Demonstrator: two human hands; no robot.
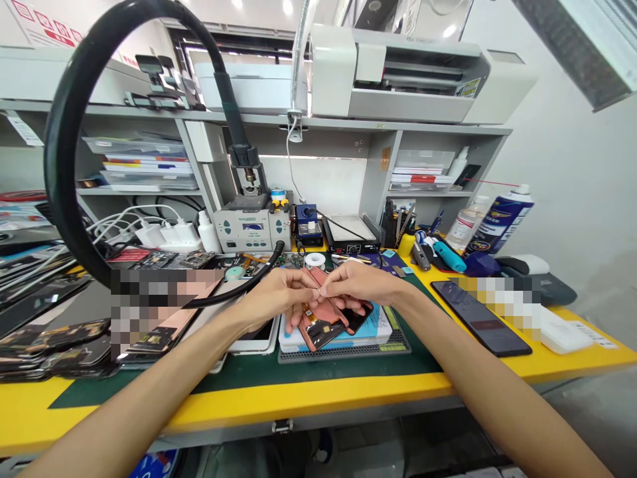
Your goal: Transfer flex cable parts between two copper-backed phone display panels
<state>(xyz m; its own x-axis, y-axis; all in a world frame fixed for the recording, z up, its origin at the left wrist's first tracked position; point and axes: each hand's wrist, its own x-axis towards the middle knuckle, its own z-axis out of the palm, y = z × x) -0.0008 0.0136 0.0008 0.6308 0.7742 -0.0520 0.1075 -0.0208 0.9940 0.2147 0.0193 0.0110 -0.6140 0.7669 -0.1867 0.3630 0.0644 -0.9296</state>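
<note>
My left hand (288,297) and my right hand (359,284) meet over the bench, thumbs and forefingers pinched together tip to tip. What sits between the fingertips is too small to make out. Right beneath them is a copper-backed phone screen (323,326) with a dark lower end and a small flex part. The other fingers of both hands curl close around its upper part. A second, dark phone piece with a copper edge (359,320) lies beside it, partly under my right hand. Both rest over a white and blue box (375,330) on a grey perforated mat (343,354).
Stacked phone screens (64,332) crowd the left, beside a white tablet (255,342). A thick black hose (60,133) arches from the hot-air station (249,229). On the right lie a black phone (482,318), a spray can (502,219) and a clear bottle (465,226).
</note>
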